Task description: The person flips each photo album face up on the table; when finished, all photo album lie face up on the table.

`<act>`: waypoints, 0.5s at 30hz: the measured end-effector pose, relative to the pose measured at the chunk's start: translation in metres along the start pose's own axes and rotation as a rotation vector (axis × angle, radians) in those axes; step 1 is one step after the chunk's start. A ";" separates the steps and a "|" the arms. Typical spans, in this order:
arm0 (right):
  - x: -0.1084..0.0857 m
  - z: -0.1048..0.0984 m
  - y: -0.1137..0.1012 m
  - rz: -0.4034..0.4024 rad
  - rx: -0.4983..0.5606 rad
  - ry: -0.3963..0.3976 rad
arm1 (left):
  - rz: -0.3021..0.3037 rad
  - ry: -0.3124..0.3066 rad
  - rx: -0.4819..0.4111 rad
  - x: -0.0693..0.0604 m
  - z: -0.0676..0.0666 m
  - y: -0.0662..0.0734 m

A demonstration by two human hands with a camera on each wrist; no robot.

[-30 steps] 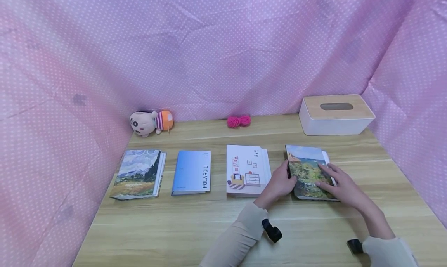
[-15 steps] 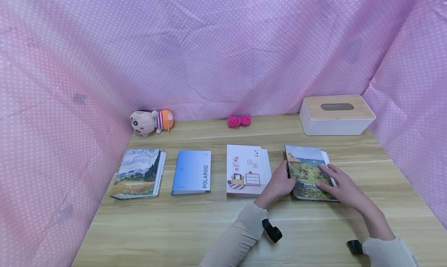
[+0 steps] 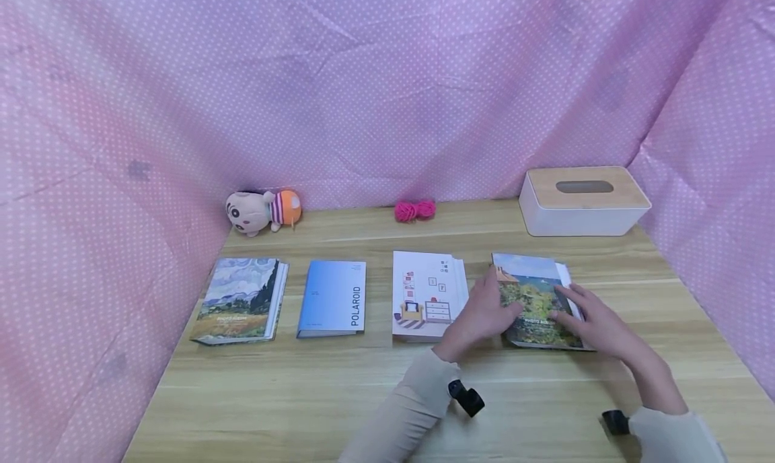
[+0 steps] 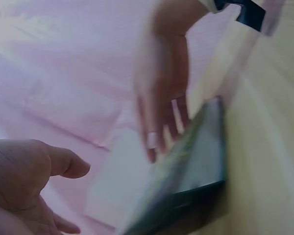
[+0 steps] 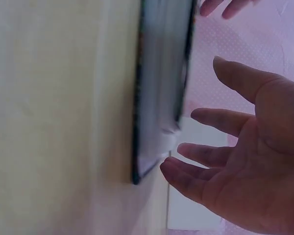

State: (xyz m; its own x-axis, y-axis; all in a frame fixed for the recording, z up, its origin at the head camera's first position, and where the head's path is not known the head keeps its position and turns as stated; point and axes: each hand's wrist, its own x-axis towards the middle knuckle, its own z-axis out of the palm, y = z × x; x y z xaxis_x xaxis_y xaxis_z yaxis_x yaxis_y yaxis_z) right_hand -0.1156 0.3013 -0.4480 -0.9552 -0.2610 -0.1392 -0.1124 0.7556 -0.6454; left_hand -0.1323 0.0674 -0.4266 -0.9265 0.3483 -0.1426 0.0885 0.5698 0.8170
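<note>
At the right of the row lies a photo album (image 3: 533, 295) with a painted garden cover, flat and closed on the wooden table. My left hand (image 3: 484, 308) is at its left edge, thumb over the cover's side. The left wrist view shows that hand (image 4: 24, 181) with thumb and fingers spread, apart from the blurred album (image 4: 186, 166). Over the album's right side is my right hand (image 3: 596, 322), its fingertips by the cover's right edge. In the right wrist view the right hand (image 5: 264, 152) has relaxed, spread fingers beside the album's page edges (image 5: 161, 88).
Left of the hands lie a white illustrated album (image 3: 426, 288), a blue POLAROID album (image 3: 331, 298) and a landscape-cover album (image 3: 239, 298). Along the back are a plush toy (image 3: 263, 212), pink yarn (image 3: 414, 210) and a tissue box (image 3: 584, 204), before a pink dotted curtain (image 3: 387, 86).
My left hand has lifted slightly and shifted left, its fingers moving up along the album's edge. The garden-cover album has turned or slid very slightly. The right hand barely moved.
</note>
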 end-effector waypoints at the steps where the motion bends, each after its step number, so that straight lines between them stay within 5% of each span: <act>1: 0.001 -0.003 -0.001 0.003 0.000 -0.001 | 0.025 0.012 0.024 -0.001 -0.006 0.002; 4: 0.003 -0.013 -0.002 0.000 -0.009 0.012 | 0.064 0.053 0.074 -0.003 -0.027 0.007; 8: 0.004 -0.028 -0.004 -0.007 -0.024 0.040 | 0.021 0.120 0.103 -0.009 -0.060 0.009; 15: 0.009 -0.048 -0.004 -0.030 -0.073 0.144 | 0.014 0.257 0.139 -0.012 -0.122 -0.011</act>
State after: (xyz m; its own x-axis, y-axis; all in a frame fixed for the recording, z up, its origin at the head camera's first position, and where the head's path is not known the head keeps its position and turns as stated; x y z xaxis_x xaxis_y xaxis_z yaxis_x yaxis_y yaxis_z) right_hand -0.1367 0.3246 -0.4103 -0.9798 -0.1997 -0.0083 -0.1564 0.7919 -0.5903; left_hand -0.1668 -0.0338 -0.3656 -0.9856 0.1668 0.0294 0.1350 0.6690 0.7309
